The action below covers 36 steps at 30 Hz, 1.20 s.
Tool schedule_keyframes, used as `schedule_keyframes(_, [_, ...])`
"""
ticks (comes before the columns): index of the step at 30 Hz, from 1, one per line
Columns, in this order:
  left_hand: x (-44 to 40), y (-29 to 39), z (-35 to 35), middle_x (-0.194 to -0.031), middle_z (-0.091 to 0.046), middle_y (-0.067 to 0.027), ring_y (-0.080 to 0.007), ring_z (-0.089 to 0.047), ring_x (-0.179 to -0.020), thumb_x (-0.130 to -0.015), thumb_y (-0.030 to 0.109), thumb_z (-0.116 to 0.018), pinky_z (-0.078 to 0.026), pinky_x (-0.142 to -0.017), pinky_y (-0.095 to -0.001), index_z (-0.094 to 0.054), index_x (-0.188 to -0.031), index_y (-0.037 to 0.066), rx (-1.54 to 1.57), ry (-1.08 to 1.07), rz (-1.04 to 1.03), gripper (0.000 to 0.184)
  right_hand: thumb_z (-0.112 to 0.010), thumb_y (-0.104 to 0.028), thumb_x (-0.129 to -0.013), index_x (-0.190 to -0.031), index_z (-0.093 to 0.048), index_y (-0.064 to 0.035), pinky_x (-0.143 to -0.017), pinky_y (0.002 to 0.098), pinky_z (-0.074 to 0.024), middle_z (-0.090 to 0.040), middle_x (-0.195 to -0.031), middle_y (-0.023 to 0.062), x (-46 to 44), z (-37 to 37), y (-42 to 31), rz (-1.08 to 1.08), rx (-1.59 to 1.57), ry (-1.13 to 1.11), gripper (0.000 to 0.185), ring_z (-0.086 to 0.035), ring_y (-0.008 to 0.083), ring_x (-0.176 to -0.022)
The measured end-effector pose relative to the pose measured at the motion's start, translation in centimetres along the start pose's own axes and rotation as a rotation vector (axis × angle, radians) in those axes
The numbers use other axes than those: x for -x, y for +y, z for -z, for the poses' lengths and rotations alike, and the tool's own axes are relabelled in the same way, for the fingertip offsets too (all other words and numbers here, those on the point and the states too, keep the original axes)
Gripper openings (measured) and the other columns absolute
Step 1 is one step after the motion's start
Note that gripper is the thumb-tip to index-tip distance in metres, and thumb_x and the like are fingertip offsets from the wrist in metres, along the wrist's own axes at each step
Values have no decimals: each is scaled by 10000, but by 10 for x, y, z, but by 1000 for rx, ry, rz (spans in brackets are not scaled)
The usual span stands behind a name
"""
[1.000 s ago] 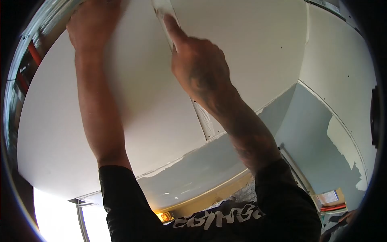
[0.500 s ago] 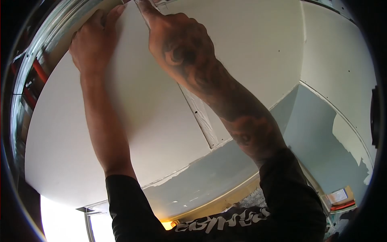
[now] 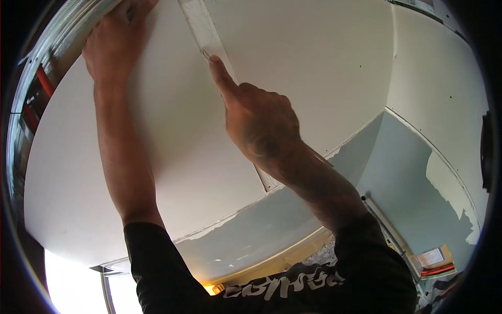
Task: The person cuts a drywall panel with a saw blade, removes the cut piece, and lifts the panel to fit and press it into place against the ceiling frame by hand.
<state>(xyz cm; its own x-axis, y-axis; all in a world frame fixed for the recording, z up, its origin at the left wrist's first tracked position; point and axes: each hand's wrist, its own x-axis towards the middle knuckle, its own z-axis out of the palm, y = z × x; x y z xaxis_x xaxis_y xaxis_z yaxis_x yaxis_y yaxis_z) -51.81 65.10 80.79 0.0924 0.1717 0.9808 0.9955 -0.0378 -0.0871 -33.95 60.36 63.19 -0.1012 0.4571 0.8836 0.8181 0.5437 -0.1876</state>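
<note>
Overhead, a large white drywall panel fills the middle of the view. My left hand is up at its far left edge, fingers curled over that edge and partly cut off by the frame. My right hand is under a narrow recessed strip between this panel and a neighbouring white panel. Its index finger points up along the panel's edge, with a small thin tip showing just past the fingertip. The other fingers are folded, and what they hold is hidden.
Metal framing and a red pipe show beyond the panel's left edge. A blue-grey wall with torn paint meets the ceiling at right. Below right sits a cardboard box. Bright window light enters at lower left.
My right hand has come down along the strip toward me, uncovering the strip's upper part. My left hand stays at the panel edge, shifted slightly up and left in view.
</note>
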Motion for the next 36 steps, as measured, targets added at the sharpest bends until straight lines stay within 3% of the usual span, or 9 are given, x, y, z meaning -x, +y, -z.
schedule_keyframes(1, [-1,0,0,-1090,-723,-123,-353,-667,-1067,-883,722,-520,-482,-951,-472,-709,-1118,171,17,8,-8,628,-593,-69,-887,-1444,-478,-67,-573,422,-562,-613,-656,116,4,4,3,16,-10,-33,569,-652,300,-575])
schedule_keyframes(7, [1,8,9,-1087,-725,-121,-347,-666,-1070,-881,737,-510,-474,-955,-459,-708,-1123,161,43,-88,90,656,-616,-61,-870,-1449,-478,-79,-539,421,-543,-597,-646,95,-64,31,1,200,113,451,595,-628,277,-539])
schedule_keyframes(8, [1,7,7,-1084,-724,-122,-347,-665,-1069,-884,732,-512,-475,-951,-460,-709,-1116,158,31,-56,75,649,-606,-122,-867,-1392,-478,14,-475,409,-518,-601,-620,101,-82,19,4,225,152,419,557,-633,275,-500])
schedule_keyframes(11, [0,4,2,-1078,-724,-124,-349,-664,-1062,-894,714,-519,-478,-939,-462,-708,-1101,152,20,4,42,628,-520,-145,-940,-1527,-322,-24,-667,465,-590,-675,-719,188,-105,32,-8,-24,92,-80,631,-713,337,-700])
schedule_keyframes(17, [1,-1,0,-1080,-722,-130,-368,-668,-1034,-912,665,-542,-499,-900,-466,-702,-1108,152,-19,15,-24,573,-532,-130,-908,-1482,-407,-3,-558,440,-581,-668,-691,155,-90,1,-5,161,29,282,601,-702,289,-611])
schedule_keyframes(22, [1,0,3,-1123,-707,-149,-371,-649,-1086,-922,636,-540,-506,-911,-475,-701,-1121,163,13,-10,-28,538,-560,-112,-887,-1454,-457,-6,-520,424,-572,-661,-681,143,-88,10,-5,63,68,220,586,-694,294,-588])
schedule_keyframes(26, [18,28,10,-814,-697,-210,-390,-675,-756,-922,395,-669,-508,-705,-475,-687,-799,18,92,271,-133,397,-557,-98,-901,-1460,-442,6,-536,412,-578,-665,-696,144,-94,-12,7,108,30,303,580,-698,292,-616])
schedule_keyframes(31, [15,32,20,-789,-685,-210,-387,-670,-735,-927,369,-667,-497,-692,-486,-655,-761,11,211,103,7,394,-569,-103,-913,-1468,-415,29,-538,376,-579,-658,-696,145,-95,1,-2,100,-33,236,591,-692,290,-615])
schedule_keyframes(36, [16,27,8,-804,-700,-191,-367,-686,-747,-925,349,-678,-522,-714,-460,-675,-790,13,98,216,-57,362,-557,-136,-934,-1468,-412,29,-555,363,-582,-655,-694,151,-93,10,-6,126,8,168,577,-692,285,-616])
